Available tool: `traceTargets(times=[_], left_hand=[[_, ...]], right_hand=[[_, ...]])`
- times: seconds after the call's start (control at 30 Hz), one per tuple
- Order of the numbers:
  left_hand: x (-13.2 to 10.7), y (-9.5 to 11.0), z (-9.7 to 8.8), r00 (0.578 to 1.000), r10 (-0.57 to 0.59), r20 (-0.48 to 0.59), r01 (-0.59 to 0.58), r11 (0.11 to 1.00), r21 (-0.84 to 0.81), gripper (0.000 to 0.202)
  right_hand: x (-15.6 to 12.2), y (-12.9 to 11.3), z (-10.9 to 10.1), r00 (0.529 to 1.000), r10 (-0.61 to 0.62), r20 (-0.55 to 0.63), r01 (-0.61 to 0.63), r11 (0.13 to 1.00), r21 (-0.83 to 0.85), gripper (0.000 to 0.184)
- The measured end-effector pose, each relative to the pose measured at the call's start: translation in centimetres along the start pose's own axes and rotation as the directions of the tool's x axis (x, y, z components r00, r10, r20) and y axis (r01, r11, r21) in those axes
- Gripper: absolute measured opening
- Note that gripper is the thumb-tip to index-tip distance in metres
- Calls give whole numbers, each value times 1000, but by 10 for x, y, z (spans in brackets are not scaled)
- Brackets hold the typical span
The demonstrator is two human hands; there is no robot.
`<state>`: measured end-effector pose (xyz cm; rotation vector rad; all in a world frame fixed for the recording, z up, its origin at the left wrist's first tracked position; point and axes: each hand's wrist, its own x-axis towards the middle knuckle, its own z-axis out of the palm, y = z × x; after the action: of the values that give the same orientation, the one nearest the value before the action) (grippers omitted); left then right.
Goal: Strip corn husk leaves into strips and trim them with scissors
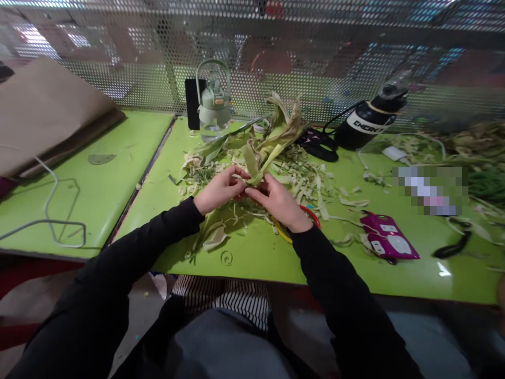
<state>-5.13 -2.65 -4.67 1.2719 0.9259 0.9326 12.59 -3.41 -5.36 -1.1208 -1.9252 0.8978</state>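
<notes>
Near the middle of the green table, both of my hands meet at the lower end of a leafy stalk (pixel 272 142). It is pale green with brown, withered, husk-like leaves that spread up and away from me. Bent fingers of my left hand (pixel 223 189) pinch its base from the left. On the other side, my right hand (pixel 281 202) closes on the same base with thumb and fingers. The fingertips are partly hidden. Loose scraps of leaf and stem (pixel 303 168) lie around and under the stalk. Partly under my right wrist is a red and yellow ring (pixel 311 213).
Behind the scraps stand a clear bottle with a green lid (pixel 215 108) and a phone-like black slab (pixel 192 105). A black bottle (pixel 365 123) leans at the back right. A purple power strip (pixel 389 237) lies right; brown paper (pixel 51 113) and bent wire (pixel 53 210) lie left.
</notes>
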Motion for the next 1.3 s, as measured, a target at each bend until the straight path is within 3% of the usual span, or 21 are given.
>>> traceTargets(times=[0.1, 0.27, 0.43, 0.57, 0.67, 0.77, 0.87, 0.97, 1.07, 1.17, 1.3], left_hand=[[-2, -1, -1, 1000, 26, -8, -25, 988, 150, 17], [-7, 7, -1, 996, 78, 43, -86, 966, 243, 22], [-13, 28, -5, 997, 10, 76, -29, 967, 251, 17], [-13, 39, -20, 977, -59, 206, -3, 958, 287, 18], [-13, 40, -27, 950, -55, 308, -60, 934, 353, 26], [-14, 39, -24, 944, 86, 317, -210, 901, 380, 35], [-14, 34, -16, 938, 162, 307, -283, 868, 408, 22], [-11, 28, -10, 969, 134, 208, -212, 881, 422, 23], [-7, 24, -9, 991, 69, 119, -99, 959, 265, 22], [-8, 26, -10, 995, 11, 103, -25, 990, 138, 2], [-13, 32, -7, 982, -26, 187, 4, 993, 116, 41]], right_hand=[[0, -2, 3, 984, 149, 99, -172, 939, 298, 32], [0, -11, 5, 956, 279, 87, -284, 811, 512, 29], [2, -18, -4, 948, 314, -40, -201, 693, 692, 28], [4, -21, -19, 938, 298, -177, -52, 625, 779, 33], [2, -21, -19, 952, 281, -122, -102, 668, 737, 40], [0, -17, -10, 970, 239, -55, -152, 764, 627, 42], [-1, -15, -2, 985, 174, -14, -142, 846, 514, 40], [-3, -16, -4, 992, 115, 44, -123, 897, 425, 44], [-3, -18, -10, 989, 137, 57, -148, 930, 337, 39], [-2, -17, -13, 984, 171, 57, -180, 931, 318, 34], [-3, -18, -12, 982, 172, 82, -190, 915, 357, 48]])
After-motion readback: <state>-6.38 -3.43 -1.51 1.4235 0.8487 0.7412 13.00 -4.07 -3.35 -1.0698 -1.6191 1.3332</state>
